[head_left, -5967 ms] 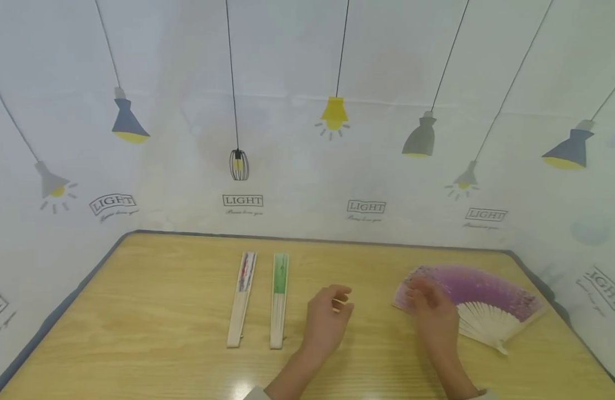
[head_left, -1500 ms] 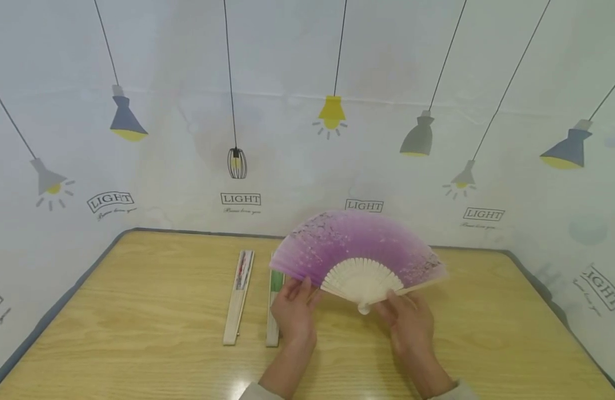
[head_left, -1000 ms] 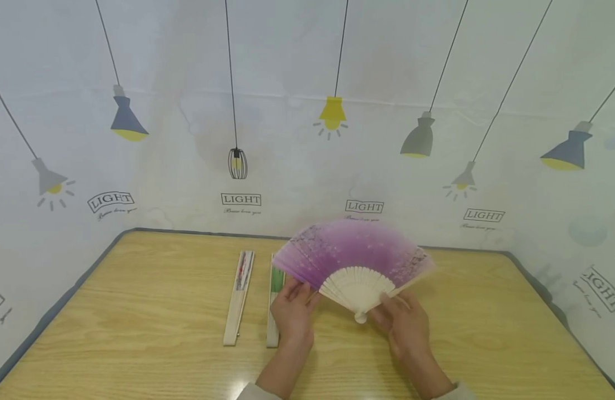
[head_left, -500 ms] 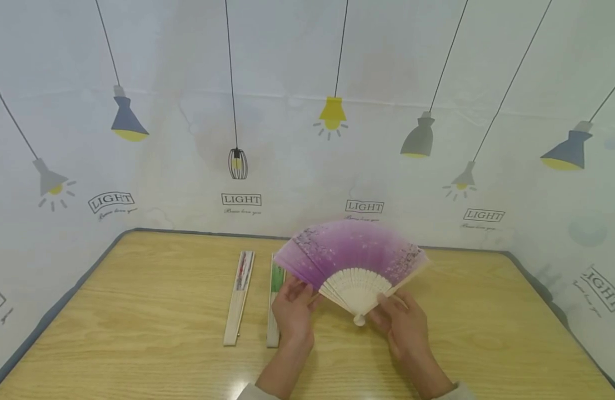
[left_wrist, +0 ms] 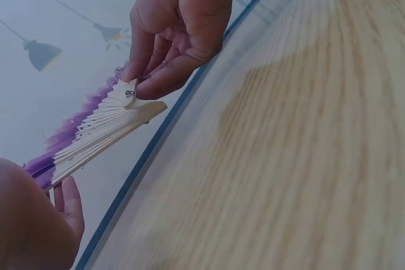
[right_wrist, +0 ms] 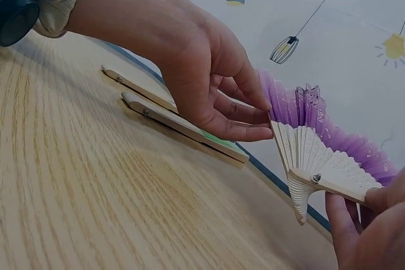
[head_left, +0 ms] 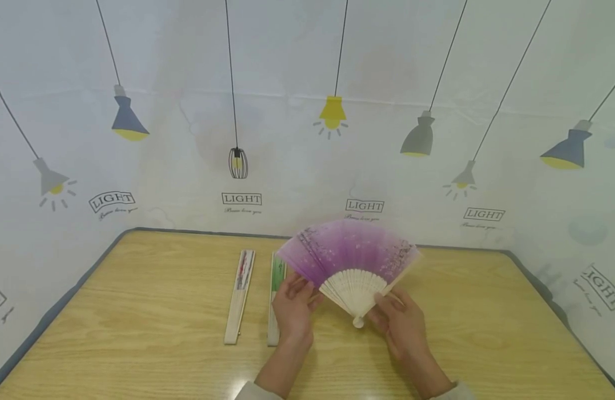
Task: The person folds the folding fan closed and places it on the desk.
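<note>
A purple folding fan (head_left: 354, 250) with blossom print and pale ribs is spread above the table, its pivot end toward me. My left hand (head_left: 293, 314) pinches its left outer rib between thumb and fingers. On the other side my right hand (head_left: 401, 322) pinches the right outer rib low, near the pivot. The right wrist view shows some leaf folds (right_wrist: 307, 102) bunched beside the left fingertips. Behind my left hand lies a closed green fan (head_left: 278, 275), partly covered by that hand. Left of it is a closed white fan (head_left: 239, 297) with a red and dark print.
The wooden table (head_left: 137, 311) has a dark edge strip. A pale wall covering (head_left: 287, 66) printed with lamps stands behind and at both sides. A dark strapped device (right_wrist: 19, 11) sits on my left wrist.
Six seconds ago the purple fan lay spread at the right of the table. It is now held up in the middle. Over the last 1.5 seconds its spread narrows as my right hand moves inward.
</note>
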The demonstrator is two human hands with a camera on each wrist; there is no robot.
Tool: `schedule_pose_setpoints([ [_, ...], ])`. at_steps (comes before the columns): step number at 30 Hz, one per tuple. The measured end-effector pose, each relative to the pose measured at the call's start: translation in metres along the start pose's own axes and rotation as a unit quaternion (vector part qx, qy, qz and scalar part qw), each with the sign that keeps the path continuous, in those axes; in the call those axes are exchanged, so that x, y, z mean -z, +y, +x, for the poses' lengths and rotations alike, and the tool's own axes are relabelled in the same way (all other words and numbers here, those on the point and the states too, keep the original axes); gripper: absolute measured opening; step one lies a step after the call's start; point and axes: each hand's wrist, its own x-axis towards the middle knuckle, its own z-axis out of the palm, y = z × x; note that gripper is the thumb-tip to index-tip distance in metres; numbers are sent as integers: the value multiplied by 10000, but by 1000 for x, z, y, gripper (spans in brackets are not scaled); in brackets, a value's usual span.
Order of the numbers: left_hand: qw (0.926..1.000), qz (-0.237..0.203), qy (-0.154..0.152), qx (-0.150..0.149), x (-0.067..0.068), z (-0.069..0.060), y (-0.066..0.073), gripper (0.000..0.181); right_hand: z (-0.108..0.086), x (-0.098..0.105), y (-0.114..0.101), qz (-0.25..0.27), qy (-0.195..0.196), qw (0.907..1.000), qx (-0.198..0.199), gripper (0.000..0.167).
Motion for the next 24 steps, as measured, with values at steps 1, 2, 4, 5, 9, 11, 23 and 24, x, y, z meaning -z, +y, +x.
schedule_pose_setpoints([
  [1, 10000, 7, 0, 23, 0, 1, 0, 34, 0, 0, 0, -10, -10, 10000, 1, 44],
  [2, 10000, 12, -7, 34, 0, 1, -1, 33, 0, 0, 0, -17, -11, 10000, -3, 44],
  [4, 10000, 14, -36, 52, -1, 2, -1, 33, 0, 0, 0, -58, 9, 10000, -6, 44],
  [5, 10000, 13, -56, 62, -1, 2, -2, 32, 0, 0, 0, -68, 14, 10000, -12, 44],
  [9, 9999, 6, -136, 97, -1, 2, -3, 31, 1, -1, -1, -193, 3, 9998, -17, 46],
  [11, 9998, 10, -161, 114, -1, 1, -3, 32, 1, -2, -1, -263, -15, 9997, -10, 46],
  [23, 9994, 41, -267, 206, 1, 0, -3, 38, 2, -2, 2, -441, -28, 9990, -61, 50],
  [24, 9994, 42, -268, 202, 1, 0, -3, 38, 2, -2, 2, -447, -33, 9990, -63, 50],
])
